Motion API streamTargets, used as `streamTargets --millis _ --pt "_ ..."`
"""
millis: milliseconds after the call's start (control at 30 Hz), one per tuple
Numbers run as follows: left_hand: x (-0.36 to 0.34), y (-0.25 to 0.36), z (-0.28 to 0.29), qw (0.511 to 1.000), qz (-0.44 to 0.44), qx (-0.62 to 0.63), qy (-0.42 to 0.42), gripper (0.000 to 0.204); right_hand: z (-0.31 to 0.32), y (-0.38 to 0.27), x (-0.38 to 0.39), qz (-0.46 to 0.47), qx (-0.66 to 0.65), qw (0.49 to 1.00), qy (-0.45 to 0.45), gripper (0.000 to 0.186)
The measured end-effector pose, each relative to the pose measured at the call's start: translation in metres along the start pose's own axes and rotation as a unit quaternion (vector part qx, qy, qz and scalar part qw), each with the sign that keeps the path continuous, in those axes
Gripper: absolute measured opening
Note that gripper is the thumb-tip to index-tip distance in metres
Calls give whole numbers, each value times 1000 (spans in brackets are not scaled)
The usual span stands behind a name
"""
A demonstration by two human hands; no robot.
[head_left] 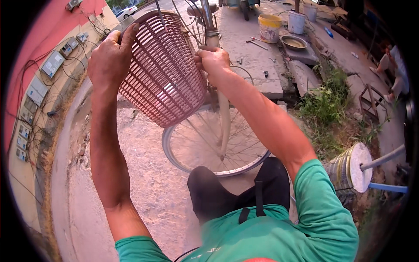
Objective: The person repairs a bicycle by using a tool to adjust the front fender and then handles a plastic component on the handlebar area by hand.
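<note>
My left hand [109, 63] grips the upper left rim of a pink woven plastic basket [159, 74], thumb over the edge. The basket hangs tilted in front of a bicycle's front fork [223, 126], above its spoked front wheel [173, 155]. My right hand [211, 63] is closed at the basket's right side, beside the silver steering tube [207, 15] and some cables; what its fingertips hold is partly hidden. A saddle [203, 9] shows behind the cables.
Behind right stand a yellow bucket [268, 30], white buckets [297, 22], a hammer [257, 43] and a metal bowl [293, 42]. Weeds [323, 100] and a concrete cylinder with pipes [355, 168] are right. A seated person [395, 74] is far right; wall meter boxes [52, 63] line the left.
</note>
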State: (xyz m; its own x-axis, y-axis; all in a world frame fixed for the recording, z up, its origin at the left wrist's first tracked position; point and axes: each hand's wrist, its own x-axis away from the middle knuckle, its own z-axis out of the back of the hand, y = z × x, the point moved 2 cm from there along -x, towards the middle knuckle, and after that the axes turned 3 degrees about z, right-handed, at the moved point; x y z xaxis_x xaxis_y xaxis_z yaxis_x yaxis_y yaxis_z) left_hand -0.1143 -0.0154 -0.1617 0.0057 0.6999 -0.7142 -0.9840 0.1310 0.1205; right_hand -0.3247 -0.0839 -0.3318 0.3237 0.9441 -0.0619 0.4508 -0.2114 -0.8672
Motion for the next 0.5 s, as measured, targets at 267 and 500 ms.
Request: streamTargets --millis 267,500 --pt "-4 13 4 1000 -8 -29 -2 77 21 -43 14 73 336 932 -117 67" --pt "-2 -17 -14 1000 -4 2 13 74 21 -49 33 70 326 938 -91 55"
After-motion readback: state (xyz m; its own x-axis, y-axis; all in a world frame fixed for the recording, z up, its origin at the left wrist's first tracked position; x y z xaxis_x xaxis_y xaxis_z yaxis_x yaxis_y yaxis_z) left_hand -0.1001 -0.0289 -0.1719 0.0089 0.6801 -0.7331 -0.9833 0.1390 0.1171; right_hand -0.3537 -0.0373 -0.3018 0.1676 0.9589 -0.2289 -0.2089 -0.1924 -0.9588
